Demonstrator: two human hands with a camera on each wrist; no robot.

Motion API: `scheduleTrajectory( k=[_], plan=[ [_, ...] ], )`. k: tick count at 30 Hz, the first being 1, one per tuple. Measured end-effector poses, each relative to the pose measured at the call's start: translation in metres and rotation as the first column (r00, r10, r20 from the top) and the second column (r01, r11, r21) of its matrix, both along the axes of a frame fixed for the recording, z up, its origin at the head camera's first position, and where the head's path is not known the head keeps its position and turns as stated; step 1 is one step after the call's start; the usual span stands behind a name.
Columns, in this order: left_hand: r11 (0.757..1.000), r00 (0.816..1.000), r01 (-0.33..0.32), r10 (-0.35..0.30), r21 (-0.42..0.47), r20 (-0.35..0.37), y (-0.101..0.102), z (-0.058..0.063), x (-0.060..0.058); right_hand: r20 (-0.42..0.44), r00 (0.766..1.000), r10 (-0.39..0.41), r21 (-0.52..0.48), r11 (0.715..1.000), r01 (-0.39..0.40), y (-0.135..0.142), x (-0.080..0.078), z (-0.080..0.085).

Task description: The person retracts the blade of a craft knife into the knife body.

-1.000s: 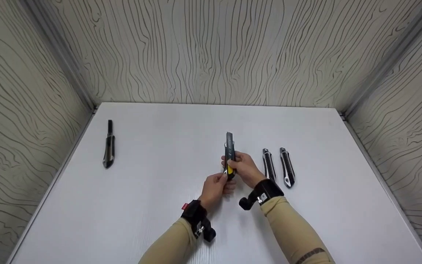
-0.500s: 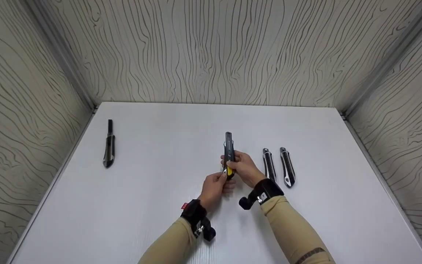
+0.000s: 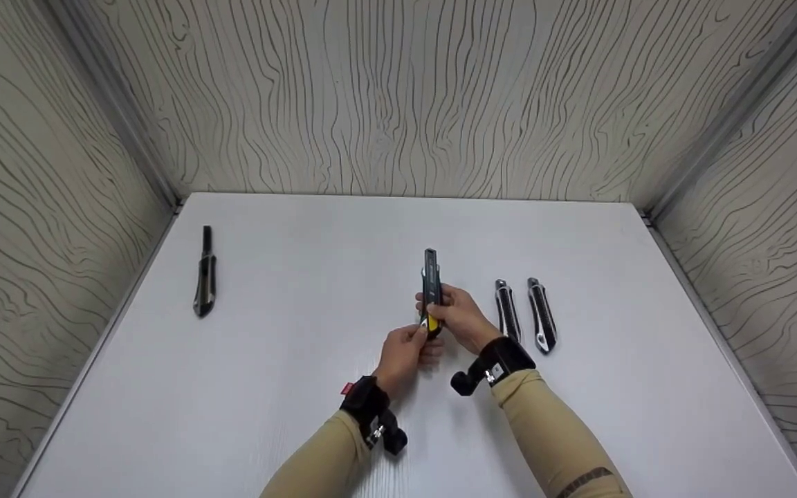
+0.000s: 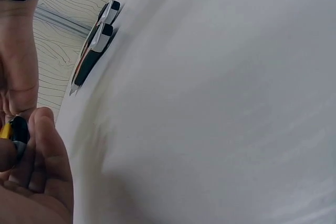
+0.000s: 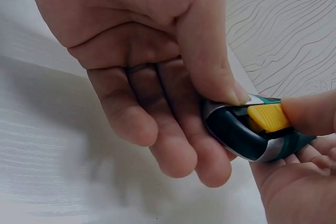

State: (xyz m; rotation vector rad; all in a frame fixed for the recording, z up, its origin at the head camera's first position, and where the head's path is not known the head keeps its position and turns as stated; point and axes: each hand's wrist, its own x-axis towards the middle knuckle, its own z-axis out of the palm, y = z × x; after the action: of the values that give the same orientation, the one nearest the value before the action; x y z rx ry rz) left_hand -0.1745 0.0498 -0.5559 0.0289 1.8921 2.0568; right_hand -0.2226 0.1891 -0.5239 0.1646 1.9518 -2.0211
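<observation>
Both hands hold one utility knife (image 3: 431, 283), its long dark blade pointing away toward the back of the table. My right hand (image 3: 464, 317) grips the handle from the right, thumb lying at the yellow slider (image 5: 266, 118). At the near end of the handle, my left hand (image 3: 402, 356) pinches the knife between thumb and fingers. In the right wrist view the left thumb (image 5: 210, 61) presses on the rounded butt, with the other left fingers loosely bent below. Only the knife's butt end shows in the left wrist view, between the hands.
Two similar utility knives, one near (image 3: 507, 308) and one further right (image 3: 542, 315), lie right of the hands. Another knife (image 3: 205, 283), with a dark strip extended, lies at the left of the white table (image 3: 301, 277). Wood-patterned panels (image 3: 398, 97) enclose the back and sides.
The held knife has turned slightly, its blade looking darker and its tip shifting a little left. Both hands keep their hold with almost no movement.
</observation>
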Motion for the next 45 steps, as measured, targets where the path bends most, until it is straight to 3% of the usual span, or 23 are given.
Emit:
scheduleTrajectory(
  k=[17,23,36,45],
  plan=[
    [0.999,0.999,0.006,-0.007,0.042,0.034,0.001,-0.005,0.002,-0.047,0.994,0.1,0.121,0.988,-0.094,0.011,0.003,0.003],
    [0.998,0.998,0.049,-0.05,0.042,0.037,0.006,-0.004,0.005,-0.049,0.994,0.097,0.229,0.97,-0.084,0.021,0.005,0.004],
    [0.994,0.992,0.103,-0.105,0.037,0.066,0.029,-0.001,0.007,-0.053,0.997,0.063,0.331,0.943,-0.042,0.048,0.014,0.005],
    [0.981,0.98,0.19,-0.187,-0.044,0.074,0.046,0.001,0.008,-0.03,0.999,0.045,0.417,0.909,-0.028,0.07,0.023,0.006]
  ],
)
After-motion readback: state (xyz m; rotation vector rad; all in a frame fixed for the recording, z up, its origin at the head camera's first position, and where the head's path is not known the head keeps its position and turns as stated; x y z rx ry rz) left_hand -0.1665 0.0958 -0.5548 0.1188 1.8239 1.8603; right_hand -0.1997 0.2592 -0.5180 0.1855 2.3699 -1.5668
